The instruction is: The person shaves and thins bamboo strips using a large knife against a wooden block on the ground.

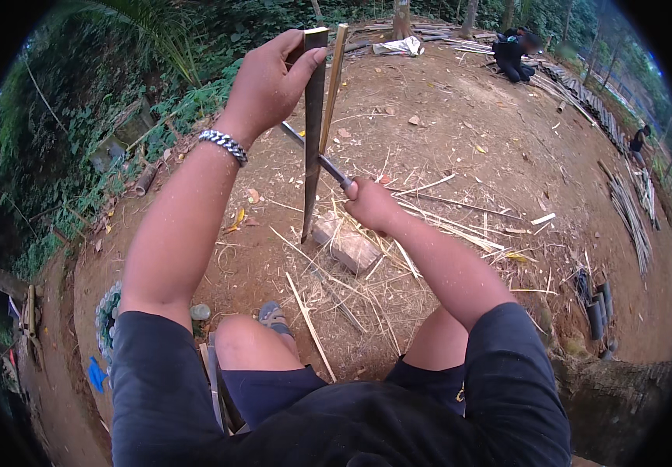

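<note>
My left hand (270, 84) is raised and closed round the top of a long, dark-skinned bamboo slat (315, 117), which stands nearly upright. A thin, pale strip (334, 86) leans away from the slat's right side, and the two meet near the blade. My right hand (369, 205) grips the handle of a long-bladed knife (333, 169). Its blade crosses at the slat, where strip and slat part, and its tip shows on the slat's left. The slat's lower end is near a wooden block (348, 243) on the ground; whether they touch I cannot tell.
Bamboo shavings and thin strips (460, 229) litter the dirt around the block. Dark tubes (596, 315) and bundled poles (628, 214) lie to the right. Two people sit or crouch farther off, one person (513, 56) at the upper right. Dense plants border the left.
</note>
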`<state>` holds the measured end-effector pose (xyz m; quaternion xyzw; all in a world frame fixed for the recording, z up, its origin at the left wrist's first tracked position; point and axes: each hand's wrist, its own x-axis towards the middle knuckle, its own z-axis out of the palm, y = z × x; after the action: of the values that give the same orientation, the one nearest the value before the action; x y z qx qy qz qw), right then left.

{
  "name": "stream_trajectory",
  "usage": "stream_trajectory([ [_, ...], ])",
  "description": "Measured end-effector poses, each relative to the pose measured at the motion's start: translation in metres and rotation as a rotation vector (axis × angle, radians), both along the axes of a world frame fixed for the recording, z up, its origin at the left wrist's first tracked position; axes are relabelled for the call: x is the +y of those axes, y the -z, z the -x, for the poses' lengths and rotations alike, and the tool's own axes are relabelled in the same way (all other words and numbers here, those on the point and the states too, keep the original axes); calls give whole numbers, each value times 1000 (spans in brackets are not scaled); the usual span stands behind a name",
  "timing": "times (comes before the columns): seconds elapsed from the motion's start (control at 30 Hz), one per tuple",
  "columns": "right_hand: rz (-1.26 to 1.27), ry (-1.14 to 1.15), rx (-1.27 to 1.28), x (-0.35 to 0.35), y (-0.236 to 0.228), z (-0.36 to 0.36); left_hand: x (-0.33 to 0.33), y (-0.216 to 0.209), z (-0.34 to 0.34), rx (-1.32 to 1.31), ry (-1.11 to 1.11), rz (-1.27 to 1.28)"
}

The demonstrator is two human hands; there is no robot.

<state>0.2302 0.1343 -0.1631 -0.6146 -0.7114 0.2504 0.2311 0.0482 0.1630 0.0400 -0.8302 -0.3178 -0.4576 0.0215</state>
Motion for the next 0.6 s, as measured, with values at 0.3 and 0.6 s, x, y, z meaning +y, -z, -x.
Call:
stream_trajectory([
  [0.3,183,-34,404,-16,21,73,25,49,25,-621,237,37],
  [0.6,166,89,210,39,157,91,50,24,23,-697,88,-78],
])
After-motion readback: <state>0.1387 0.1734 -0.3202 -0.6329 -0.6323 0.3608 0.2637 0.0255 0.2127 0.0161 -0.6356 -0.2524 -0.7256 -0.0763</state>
